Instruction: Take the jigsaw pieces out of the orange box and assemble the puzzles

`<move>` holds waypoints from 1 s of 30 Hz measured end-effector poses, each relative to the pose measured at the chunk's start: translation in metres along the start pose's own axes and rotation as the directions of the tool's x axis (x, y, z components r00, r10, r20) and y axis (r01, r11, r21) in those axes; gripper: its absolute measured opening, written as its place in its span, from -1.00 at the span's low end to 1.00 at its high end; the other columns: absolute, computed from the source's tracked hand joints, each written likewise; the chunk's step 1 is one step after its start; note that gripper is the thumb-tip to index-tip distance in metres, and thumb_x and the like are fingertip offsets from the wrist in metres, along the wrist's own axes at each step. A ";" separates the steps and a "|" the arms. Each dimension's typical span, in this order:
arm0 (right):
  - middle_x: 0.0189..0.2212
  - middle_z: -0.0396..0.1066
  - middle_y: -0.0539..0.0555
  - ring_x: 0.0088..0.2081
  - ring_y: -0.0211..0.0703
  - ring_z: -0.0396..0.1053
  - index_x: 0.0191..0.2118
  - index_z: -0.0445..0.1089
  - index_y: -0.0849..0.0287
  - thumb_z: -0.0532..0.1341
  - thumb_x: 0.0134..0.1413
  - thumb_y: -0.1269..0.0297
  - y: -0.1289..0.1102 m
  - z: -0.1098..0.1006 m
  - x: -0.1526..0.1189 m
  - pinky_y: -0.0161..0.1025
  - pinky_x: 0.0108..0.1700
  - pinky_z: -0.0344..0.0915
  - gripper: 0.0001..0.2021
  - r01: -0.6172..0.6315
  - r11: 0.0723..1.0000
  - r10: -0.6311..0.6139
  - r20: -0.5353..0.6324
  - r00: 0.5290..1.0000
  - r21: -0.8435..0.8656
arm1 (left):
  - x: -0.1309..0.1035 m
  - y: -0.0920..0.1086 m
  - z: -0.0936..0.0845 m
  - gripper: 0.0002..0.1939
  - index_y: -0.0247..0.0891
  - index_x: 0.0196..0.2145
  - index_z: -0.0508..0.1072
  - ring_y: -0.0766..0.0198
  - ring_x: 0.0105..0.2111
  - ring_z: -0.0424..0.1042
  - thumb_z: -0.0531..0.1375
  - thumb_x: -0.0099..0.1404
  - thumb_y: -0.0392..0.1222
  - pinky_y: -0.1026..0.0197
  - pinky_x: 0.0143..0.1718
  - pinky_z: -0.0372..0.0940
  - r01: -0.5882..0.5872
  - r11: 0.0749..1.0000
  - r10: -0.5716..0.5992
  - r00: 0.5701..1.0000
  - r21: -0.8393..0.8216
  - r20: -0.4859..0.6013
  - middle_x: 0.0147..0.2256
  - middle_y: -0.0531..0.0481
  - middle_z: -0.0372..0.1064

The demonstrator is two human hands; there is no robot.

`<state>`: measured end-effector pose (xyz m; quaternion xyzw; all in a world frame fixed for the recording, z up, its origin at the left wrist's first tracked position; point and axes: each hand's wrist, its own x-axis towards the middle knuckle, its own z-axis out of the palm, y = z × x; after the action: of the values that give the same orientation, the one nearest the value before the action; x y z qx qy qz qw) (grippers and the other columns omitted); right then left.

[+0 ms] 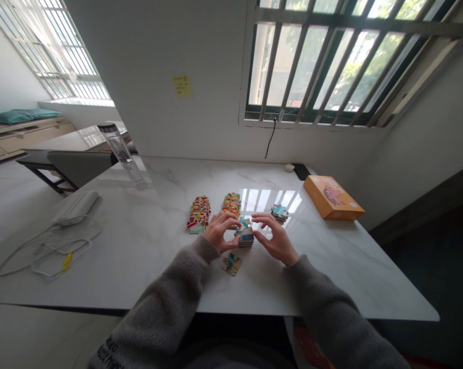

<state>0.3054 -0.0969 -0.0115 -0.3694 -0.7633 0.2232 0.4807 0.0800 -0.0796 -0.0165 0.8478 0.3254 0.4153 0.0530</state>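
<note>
A stack of puzzle pieces (245, 233) with a teal and white top stands on the white marbled table (146, 256). My left hand (221, 231) curves along its left side, thumb and forefinger apart and close to the stack. On the right, my right hand (274, 238) is spread, its fingertips near the stack. Just below lies a loose teal and orange piece (232, 264). Behind my left hand are a red patterned pile (199, 214) and an orange patterned pile (232, 203), partly covered by my fingers. A smaller teal-topped stack (279, 212) sits behind my right hand.
An orange box (333, 198) lies at the right, with a black phone-like object (301, 171) and a small white item (288, 167) behind it. At the left are a white device (75, 207) with cables and a clear bottle (116, 143). The table's front edge is near my forearms.
</note>
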 end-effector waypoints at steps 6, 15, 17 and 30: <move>0.00 0.44 0.15 0.04 0.02 0.37 0.01 0.43 0.01 0.25 0.23 0.28 0.009 -0.003 -0.003 0.08 0.09 0.34 -0.75 0.139 0.983 -0.123 0.135 0.983 -0.119 | -0.004 -0.005 0.007 -0.78 -0.20 -0.22 0.45 0.12 -0.12 0.39 0.28 0.13 -0.27 0.03 -0.05 0.32 -0.001 0.997 0.002 1.000 -0.081 0.015 -0.16 -0.07 0.40; -0.01 0.44 0.15 0.02 0.03 0.35 0.03 0.44 -0.01 0.26 0.23 0.28 0.019 -0.008 -0.004 0.11 0.08 0.32 -0.74 0.168 0.971 -0.130 0.214 0.968 -0.171 | -0.007 -0.008 0.014 -0.84 -0.21 -0.25 0.45 0.12 -0.10 0.38 0.27 0.16 -0.22 0.02 0.00 0.32 0.038 0.993 -0.030 0.997 -0.112 0.072 -0.14 -0.08 0.38; -0.02 0.44 0.15 0.02 0.03 0.36 0.00 0.46 -0.02 0.25 0.23 0.27 0.019 -0.008 -0.004 0.11 0.07 0.33 -0.76 0.162 0.971 -0.120 0.226 0.967 -0.175 | -0.008 -0.007 0.014 -0.83 -0.21 -0.25 0.45 0.12 -0.10 0.38 0.28 0.16 -0.22 0.02 -0.01 0.31 0.039 0.994 -0.030 0.996 -0.105 0.081 -0.14 -0.08 0.38; 0.01 0.41 0.15 0.06 -0.02 0.38 -0.04 0.45 0.03 0.21 0.25 0.28 0.018 -0.006 -0.006 0.03 0.11 0.35 -0.81 0.063 0.991 -0.028 0.277 0.961 -0.119 | -0.011 -0.003 0.010 -0.82 -0.23 -0.22 0.45 0.09 -0.09 0.35 0.26 0.17 -0.23 0.01 -0.01 0.32 0.032 0.998 -0.027 0.996 -0.057 0.088 -0.13 -0.12 0.33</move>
<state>0.3188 -0.0905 -0.0242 -0.3470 -0.8435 0.2120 0.3509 0.0808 -0.0823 -0.0312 0.8584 0.3229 0.3863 0.0981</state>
